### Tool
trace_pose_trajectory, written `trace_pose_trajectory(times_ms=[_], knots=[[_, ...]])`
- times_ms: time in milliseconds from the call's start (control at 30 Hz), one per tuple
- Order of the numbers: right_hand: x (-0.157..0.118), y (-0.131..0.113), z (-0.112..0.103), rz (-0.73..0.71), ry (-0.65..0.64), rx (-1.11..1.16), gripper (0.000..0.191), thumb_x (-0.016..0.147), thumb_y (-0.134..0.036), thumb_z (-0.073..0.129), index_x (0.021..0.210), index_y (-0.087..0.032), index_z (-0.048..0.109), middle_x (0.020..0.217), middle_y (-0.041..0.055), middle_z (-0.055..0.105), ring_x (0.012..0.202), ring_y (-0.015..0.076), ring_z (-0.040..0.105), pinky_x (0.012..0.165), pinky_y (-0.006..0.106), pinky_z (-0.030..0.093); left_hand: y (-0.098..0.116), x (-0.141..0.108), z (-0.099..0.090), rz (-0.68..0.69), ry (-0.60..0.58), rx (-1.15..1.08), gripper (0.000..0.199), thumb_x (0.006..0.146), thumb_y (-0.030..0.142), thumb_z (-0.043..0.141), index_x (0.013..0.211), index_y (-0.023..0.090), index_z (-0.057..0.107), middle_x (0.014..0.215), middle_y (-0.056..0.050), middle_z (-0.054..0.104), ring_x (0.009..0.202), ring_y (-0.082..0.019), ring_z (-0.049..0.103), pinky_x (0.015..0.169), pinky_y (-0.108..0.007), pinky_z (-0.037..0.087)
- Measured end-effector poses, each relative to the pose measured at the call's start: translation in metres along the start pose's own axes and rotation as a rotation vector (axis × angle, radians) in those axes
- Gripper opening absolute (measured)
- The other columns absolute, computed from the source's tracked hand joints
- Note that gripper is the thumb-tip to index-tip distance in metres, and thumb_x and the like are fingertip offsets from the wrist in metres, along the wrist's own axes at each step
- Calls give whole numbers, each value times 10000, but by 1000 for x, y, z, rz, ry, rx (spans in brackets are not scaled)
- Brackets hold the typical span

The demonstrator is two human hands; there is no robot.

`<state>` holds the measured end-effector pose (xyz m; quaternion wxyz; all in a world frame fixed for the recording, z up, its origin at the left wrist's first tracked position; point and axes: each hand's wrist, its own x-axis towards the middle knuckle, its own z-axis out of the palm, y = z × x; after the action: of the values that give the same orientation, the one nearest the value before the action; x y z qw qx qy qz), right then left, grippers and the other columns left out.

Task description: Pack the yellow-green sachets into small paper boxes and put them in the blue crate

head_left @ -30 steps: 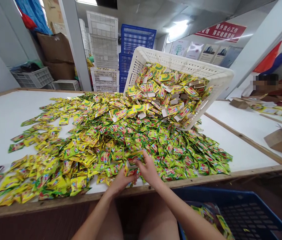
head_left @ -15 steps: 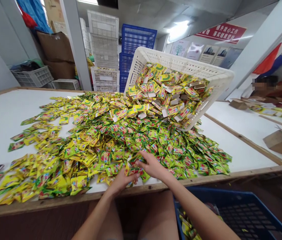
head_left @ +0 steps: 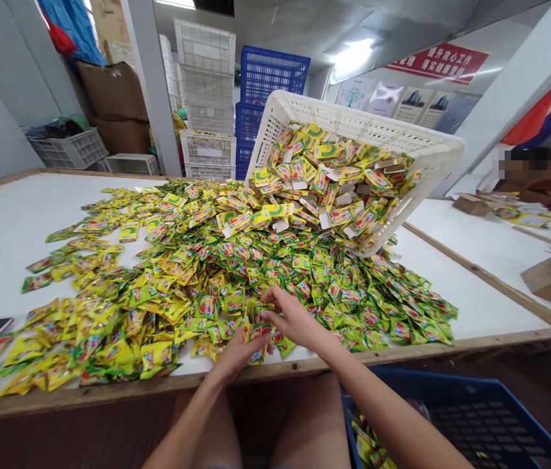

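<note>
Left hand (head_left: 242, 352) holds a carton (head_left: 256, 330) (right fingers (head_left: 280, 300) apart).

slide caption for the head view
Left hand grips a small printed pack, right hand close by, before heaped sachets and a tilted crate of cartons.

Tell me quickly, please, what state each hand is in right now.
Left hand: closed, holding a small printed carton.
Right hand: open beside the carton, thumb and forefinger apart; contact with it cannot be told.

A red wall banner (head_left: 444, 64) reads "提升…工作" above "落实".
</note>
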<state>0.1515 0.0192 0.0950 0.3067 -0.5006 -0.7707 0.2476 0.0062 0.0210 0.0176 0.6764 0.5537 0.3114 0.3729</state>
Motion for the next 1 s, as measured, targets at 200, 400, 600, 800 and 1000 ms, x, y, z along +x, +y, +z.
trace_pose_trajectory(times_ms=[200,400,600,800,1000], knots=[[-7,2,13,-51,97,-157,48,761,-148,604,758,-185,574,862,33,522,871,178,470,771,309,379,-10,3,-4,-1,154,-9,397,646,386,701,927,122,608,802,-60,683,781,-209,606,732,-296,446],[-14,4,24,-58,89,-201,56,781,-237,609,758,-190,628,1032,66,502,1008,215,435,878,377,338,-19,4,-9,31,217,-22,473,583,360,743,975,132,606,894,-53,685,857,-218,603,774,-296,459],[-29,18,36,27,172,205,183,815,-179,525,997,-204,520,886,23,568,815,147,545,751,280,425,-17,3,-11,98,231,-25,522,584,294,753,1041,146,549,956,-62,664,882,-215,597,791,-295,449],[-46,33,60,123,433,397,152,812,-229,534,944,-203,462,869,30,569,809,157,558,733,274,442,-13,-1,-5,123,172,67,479,676,294,684,1087,166,474,982,-73,636,920,-214,591,826,-308,434],[-48,40,62,132,430,381,113,827,-268,524,907,-191,539,842,30,585,777,158,553,707,263,436,-12,-17,-1,212,317,194,351,775,249,578,1084,225,415,998,-54,595,949,-188,581,857,-309,423]])
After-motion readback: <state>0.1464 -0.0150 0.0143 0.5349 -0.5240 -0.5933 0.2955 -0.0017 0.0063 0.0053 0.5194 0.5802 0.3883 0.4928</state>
